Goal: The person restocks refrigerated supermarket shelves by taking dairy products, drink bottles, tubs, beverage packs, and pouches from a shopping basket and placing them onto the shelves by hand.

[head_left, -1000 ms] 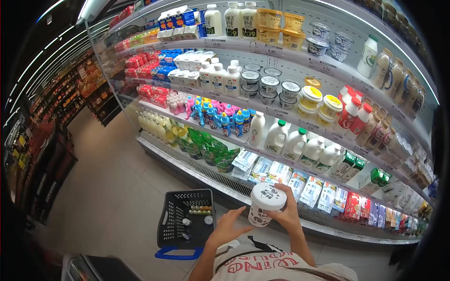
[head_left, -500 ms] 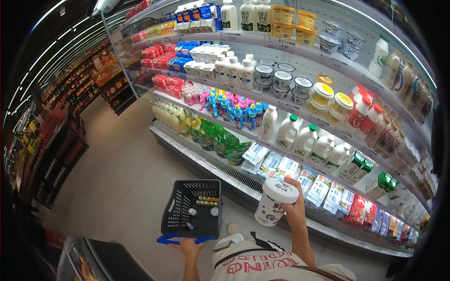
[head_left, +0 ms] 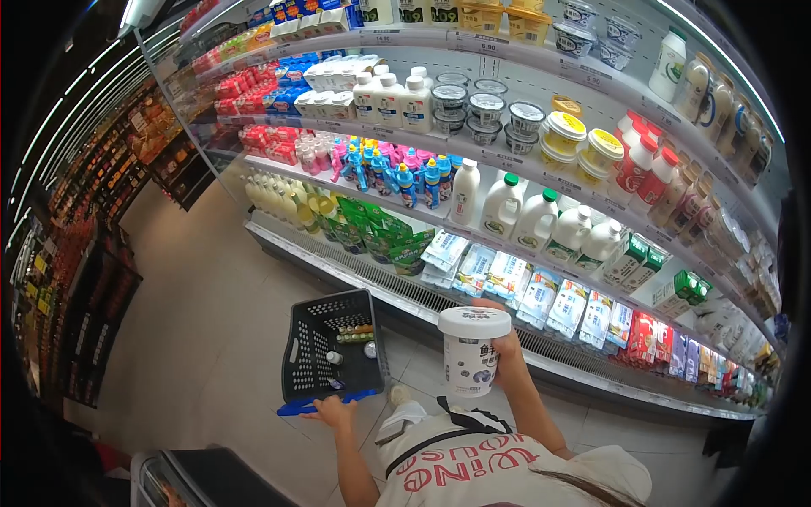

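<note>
A large white yogurt tub [head_left: 470, 359] with dark lettering and a blueberry picture stands nearly upright in my right hand [head_left: 505, 355]. My fingers wrap its far side and are partly hidden behind it. My left hand [head_left: 334, 411] is closed on the blue handle [head_left: 296, 407] of a black shopping basket [head_left: 297, 372], which hangs over the floor to the left. Inside the basket lie a small white bottle [head_left: 334, 358], a round white-lidded item [head_left: 370, 349] and several narrow yellowish packs [head_left: 355, 335].
A curved refrigerated shelf [head_left: 405, 297] runs along the front and right, stocked with milk jugs [head_left: 536, 221], tubs [head_left: 486, 108], bottles and pouches. Another display case [head_left: 198, 477] stands close at lower left. Dark shelving [head_left: 101, 296] lines the left side beyond the tiled floor [head_left: 203, 313].
The yogurt tub has turned more upright, its printed front now facing me, and shifted slightly left. The basket has moved a little up and left in view. The whole view has shifted.
</note>
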A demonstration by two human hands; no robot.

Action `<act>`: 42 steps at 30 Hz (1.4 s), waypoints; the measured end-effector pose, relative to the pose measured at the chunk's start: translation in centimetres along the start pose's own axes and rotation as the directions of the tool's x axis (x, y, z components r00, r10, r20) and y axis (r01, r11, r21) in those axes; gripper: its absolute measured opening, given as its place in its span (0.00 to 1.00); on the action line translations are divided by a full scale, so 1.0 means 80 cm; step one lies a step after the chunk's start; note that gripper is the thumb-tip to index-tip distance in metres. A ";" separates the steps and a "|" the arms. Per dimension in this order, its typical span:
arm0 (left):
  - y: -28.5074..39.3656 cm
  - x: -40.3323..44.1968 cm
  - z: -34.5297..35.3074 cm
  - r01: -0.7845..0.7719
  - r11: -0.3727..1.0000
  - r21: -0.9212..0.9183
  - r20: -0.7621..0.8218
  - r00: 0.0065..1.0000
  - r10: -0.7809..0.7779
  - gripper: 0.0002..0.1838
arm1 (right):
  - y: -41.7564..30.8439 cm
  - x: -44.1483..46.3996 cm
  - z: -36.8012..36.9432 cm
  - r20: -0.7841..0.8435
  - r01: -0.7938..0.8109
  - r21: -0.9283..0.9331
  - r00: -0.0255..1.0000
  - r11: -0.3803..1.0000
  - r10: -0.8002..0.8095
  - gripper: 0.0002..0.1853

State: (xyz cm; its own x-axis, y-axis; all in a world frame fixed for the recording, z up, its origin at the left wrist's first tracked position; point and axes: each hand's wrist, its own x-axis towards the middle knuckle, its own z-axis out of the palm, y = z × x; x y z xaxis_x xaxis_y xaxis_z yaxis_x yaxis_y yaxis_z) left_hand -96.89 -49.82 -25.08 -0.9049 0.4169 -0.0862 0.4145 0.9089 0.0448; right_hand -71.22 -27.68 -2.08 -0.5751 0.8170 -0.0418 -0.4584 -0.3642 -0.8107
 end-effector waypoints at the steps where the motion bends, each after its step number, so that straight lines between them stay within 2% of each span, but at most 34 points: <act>1: -0.008 0.011 0.006 -0.006 1.000 0.007 -0.001 1.000 0.007 0.19 | 0.001 0.006 0.003 0.007 -0.024 -0.017 1.000 1.000 0.024 0.41; 4: -0.025 0.045 -0.001 -0.018 0.999 -0.038 0.019 1.000 0.019 0.20 | 0.012 0.025 0.020 0.073 -0.035 -0.022 0.997 0.999 0.037 0.36; 10: -0.060 0.105 0.003 -0.043 0.999 -0.033 0.007 0.999 0.043 0.20 | 0.050 0.081 0.070 0.053 -0.091 -0.036 0.994 0.995 0.093 0.34; 13: -0.074 0.128 -0.036 -0.047 0.998 -0.050 0.051 0.997 0.050 0.19 | 0.083 0.121 0.100 0.041 -0.036 -0.067 0.998 0.997 0.039 0.38; 14: -0.086 0.141 -0.041 -0.044 0.999 0.025 0.119 0.992 0.041 0.19 | 0.093 0.132 0.118 -0.016 -0.039 -0.070 0.999 0.997 0.038 0.39; 15: -0.108 0.154 -0.024 -0.056 0.996 0.065 0.100 0.994 0.049 0.19 | 0.108 0.147 0.125 0.016 0.013 -0.081 1.000 0.997 -0.012 0.41; 17: -0.132 0.169 -0.030 -0.103 0.994 0.031 0.127 0.987 0.098 0.17 | 0.132 0.171 0.148 -0.049 -0.006 -0.173 0.999 0.985 -0.002 0.46; 18: -0.136 0.175 -0.045 -0.126 0.992 0.031 0.164 0.979 0.120 0.17 | 0.147 0.184 0.152 0.002 -0.003 -0.186 1.000 0.983 0.004 0.46; 20: -0.144 0.191 -0.040 -0.148 0.989 0.008 0.171 0.975 0.145 0.18 | 0.184 0.210 0.165 -0.005 0.032 -0.327 0.999 0.945 -0.036 0.44; 22: -0.144 0.191 -0.045 -0.145 0.989 -0.010 0.258 0.956 0.143 0.19 | 0.218 0.232 0.182 0.031 0.081 -0.624 0.996 0.777 -0.079 0.44; 23: -0.142 0.194 -0.048 -0.042 0.991 -0.125 0.302 0.950 0.078 0.22 | 0.236 0.235 0.194 0.020 0.005 -0.658 1.000 0.753 0.011 0.47; 24: -0.130 0.208 -0.068 0.067 0.970 -0.232 0.342 0.940 0.016 0.25 | 0.266 0.241 0.195 0.109 0.048 -0.629 0.994 0.776 0.027 0.50; 25: -0.112 0.224 -0.086 0.179 0.926 -0.333 0.384 0.922 -0.041 0.28 | 0.294 0.250 0.188 0.240 0.202 -0.806 0.971 0.557 -0.004 0.51; 26: -0.093 0.237 -0.102 0.209 0.787 -0.580 0.371 0.928 0.026 0.34 | 0.324 0.253 0.184 0.257 0.166 -0.819 0.962 0.549 0.092 0.53; 27: -0.072 0.251 -0.113 0.232 0.582 -0.780 0.340 0.937 0.081 0.41 | 0.355 0.255 0.178 0.271 0.132 -0.833 0.944 0.537 0.190 0.54; 28: -0.055 0.263 -0.113 0.145 0.534 -0.833 0.317 0.916 0.246 0.51 | 0.385 0.258 0.167 0.318 0.163 -0.868 0.908 0.469 0.272 0.56; 29: -0.032 0.270 -0.110 0.090 0.492 -0.866 0.275 0.907 0.319 0.54 | 0.409 0.260 0.159 0.359 0.180 -0.870 0.869 0.459 0.341 0.56; 30: -0.019 0.278 -0.079 0.002 0.517 -0.856 0.232 0.895 0.380 0.59 | 0.429 0.259 0.153 0.396 0.192 -0.869 0.822 0.456 0.409 0.57; 32: -0.005 0.311 -0.079 0.039 0.799 -0.600 0.610 0.669 0.425 0.62 | 0.454 0.257 0.148 0.329 0.019 -0.849 0.802 0.528 0.499 0.59; 33: -0.008 0.323 -0.060 0.099 0.783 -0.614 0.632 0.656 0.413 0.62 | 0.465 0.261 0.145 0.298 -0.064 -0.830 0.788 0.554 0.539 0.60; 35: -0.022 0.336 0.002 0.214 0.745 -0.632 0.678 0.619 0.396 0.60 | 0.490 0.268 0.133 0.280 -0.003 -0.893 0.780 0.450 0.560 0.61; 36: -0.029 0.343 0.029 0.312 0.780 -0.542 0.733 0.629 0.258 0.59 | 0.499 0.272 0.124 0.266 0.026 -0.919 0.779 0.394 0.568 0.62; 37: -0.034 0.352 0.054 0.400 0.800 -0.448 0.774 0.622 0.122 0.57 | 0.500 0.276 0.110 0.354 0.173 -0.915 0.777 0.365 0.521 0.58; 40: -0.021 0.405 0.132 0.646 0.745 -0.165 0.769 0.557 -0.313 0.54 | 0.511 0.266 0.033 0.178 0.043 -0.955 0.874 0.292 0.452 0.47; 41: -0.026 0.417 0.198 0.690 0.715 -0.116 0.718 0.556 -0.419 0.56 | 0.503 0.264 0.014 0.014 -0.149 -0.943 0.877 0.299 0.481 0.41; 42: -0.010 0.434 0.202 0.747 0.660 -0.077 0.705 0.509 -0.494 0.54 | 0.496 0.260 -0.010 -0.146 -0.334 -0.893 0.848 0.300 0.510 0.34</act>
State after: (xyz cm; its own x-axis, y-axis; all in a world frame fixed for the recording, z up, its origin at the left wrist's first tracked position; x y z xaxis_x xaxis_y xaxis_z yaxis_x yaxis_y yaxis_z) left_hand -127.09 -36.01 -44.22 -0.5972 -0.2333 -0.7674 -0.4097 0.9113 0.0418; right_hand -100.85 -24.75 -35.60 -0.6223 0.5724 -0.5339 0.6599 0.0168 -0.7512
